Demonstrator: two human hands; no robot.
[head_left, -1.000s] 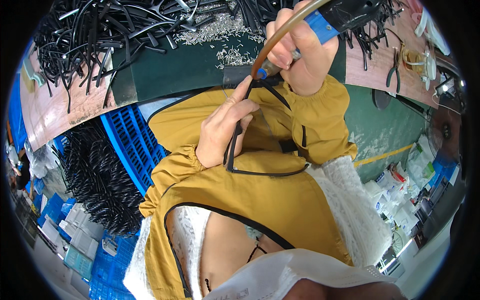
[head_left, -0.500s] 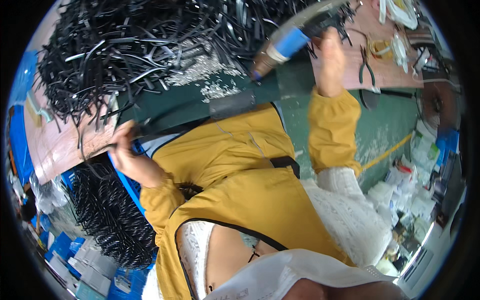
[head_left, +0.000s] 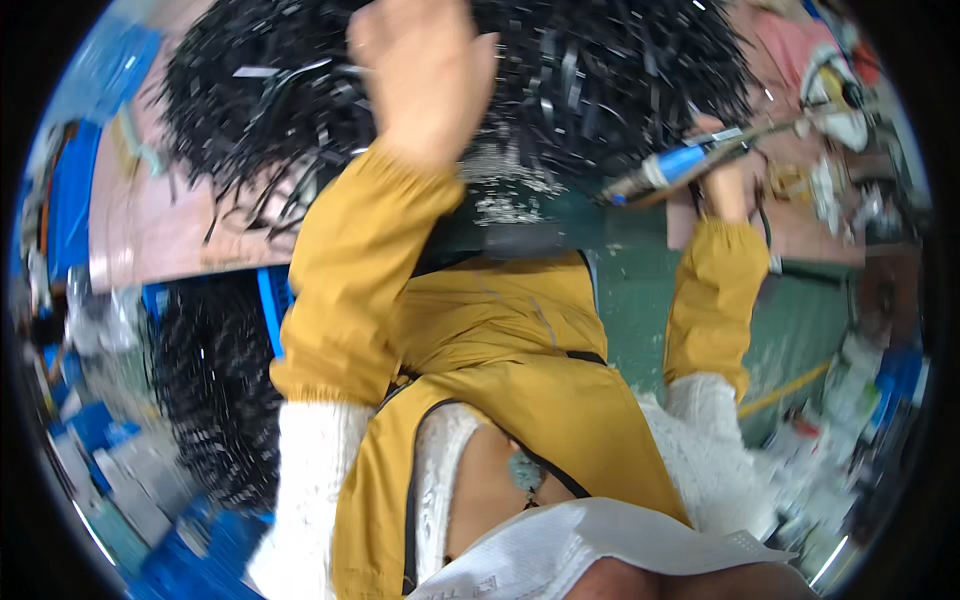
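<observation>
- Hovered with the blurred left hand (head_left: 425,90) over the broad pile of thin, glossy black strips (head_left: 590,70) on the pink worktop (head_left: 130,240); could not tell open from closed.
- Had the right hand (head_left: 730,190) behind the slim brownish tool with a blue band (head_left: 676,166); could not tell gripping from merely alongside.
- Lay near the pile's front edge: small silver pins (head_left: 512,208).
- Seemed plenty left, judging by that thick pile; could not tell how much of the dark, glossy heap (head_left: 215,400) below was done.

Two sleeves (head_left: 345,270), two dark heaps (head_left: 590,65) and one tool (head_left: 678,166) show.
</observation>
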